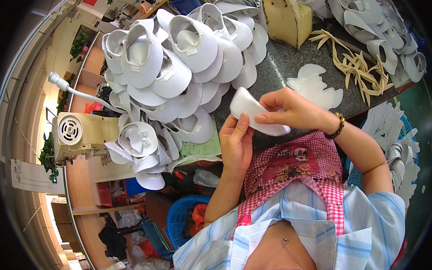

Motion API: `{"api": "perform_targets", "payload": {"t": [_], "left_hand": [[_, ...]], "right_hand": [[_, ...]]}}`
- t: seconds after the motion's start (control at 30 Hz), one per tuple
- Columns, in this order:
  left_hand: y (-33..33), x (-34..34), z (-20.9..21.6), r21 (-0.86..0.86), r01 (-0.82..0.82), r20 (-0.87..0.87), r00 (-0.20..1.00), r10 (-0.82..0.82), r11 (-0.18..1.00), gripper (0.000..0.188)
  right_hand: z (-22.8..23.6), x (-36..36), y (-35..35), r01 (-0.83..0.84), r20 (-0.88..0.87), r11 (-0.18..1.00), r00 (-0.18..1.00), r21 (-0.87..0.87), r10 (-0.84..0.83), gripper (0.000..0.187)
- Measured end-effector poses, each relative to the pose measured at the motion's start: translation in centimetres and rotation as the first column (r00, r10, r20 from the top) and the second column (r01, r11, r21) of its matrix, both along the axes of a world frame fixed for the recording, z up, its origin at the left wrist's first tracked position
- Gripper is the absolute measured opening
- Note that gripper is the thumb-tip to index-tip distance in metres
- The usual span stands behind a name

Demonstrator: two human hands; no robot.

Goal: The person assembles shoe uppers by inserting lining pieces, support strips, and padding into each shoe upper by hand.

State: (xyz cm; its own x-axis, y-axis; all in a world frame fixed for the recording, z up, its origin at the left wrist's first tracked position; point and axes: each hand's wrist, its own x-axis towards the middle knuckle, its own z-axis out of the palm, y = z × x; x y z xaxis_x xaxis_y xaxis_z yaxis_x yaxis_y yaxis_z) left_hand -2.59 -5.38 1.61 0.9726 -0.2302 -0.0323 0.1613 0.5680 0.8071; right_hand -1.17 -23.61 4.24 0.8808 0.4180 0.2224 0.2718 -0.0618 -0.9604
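Note:
Both my hands meet in front of my checked apron on a smooth, white, curved piece [246, 101], shaped like a cap brim. My left hand [238, 141] pinches its lower edge with the thumb on top. My right hand [295, 109], with a dark beaded bracelet at the wrist, presses thumb and fingers on its other side. Beyond my right hand, flat white cut pieces [317, 85] lie on the dark worktable [276, 56]. A large heap of white sun visors [193, 43] rises to the left of the held piece.
Cream fabric strips [358, 68] lie tangled at the table's right, beside a worn cream machine part [291, 18]. More white visors [367, 16] are heaped far right. A sewing machine [80, 135] stands left. Blue baskets flank me, one [182, 219] at lower left.

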Motion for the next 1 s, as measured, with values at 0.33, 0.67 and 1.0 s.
{"api": "perform_targets", "payload": {"t": [0.33,0.67,1.0], "left_hand": [[0.8,1.6,1.0,-0.085,-0.059,-0.042,0.998,0.055,0.995,0.025],[-0.3,0.7,-2.9,0.086,0.291,-0.044,0.957,-0.288,0.953,0.037],[-1.8,0.7,-2.5,0.377,0.011,0.124,0.990,-0.063,0.926,0.021]], "right_hand": [[0.0,-2.0,0.1,0.114,0.346,0.967,0.938,-0.226,-0.030,0.014],[-1.3,0.5,-1.5,0.074,-0.240,0.794,0.967,0.604,0.092,0.040],[-2.0,-2.7,-2.1,0.232,-0.375,0.970,0.894,-0.076,-0.244,0.023]]}}
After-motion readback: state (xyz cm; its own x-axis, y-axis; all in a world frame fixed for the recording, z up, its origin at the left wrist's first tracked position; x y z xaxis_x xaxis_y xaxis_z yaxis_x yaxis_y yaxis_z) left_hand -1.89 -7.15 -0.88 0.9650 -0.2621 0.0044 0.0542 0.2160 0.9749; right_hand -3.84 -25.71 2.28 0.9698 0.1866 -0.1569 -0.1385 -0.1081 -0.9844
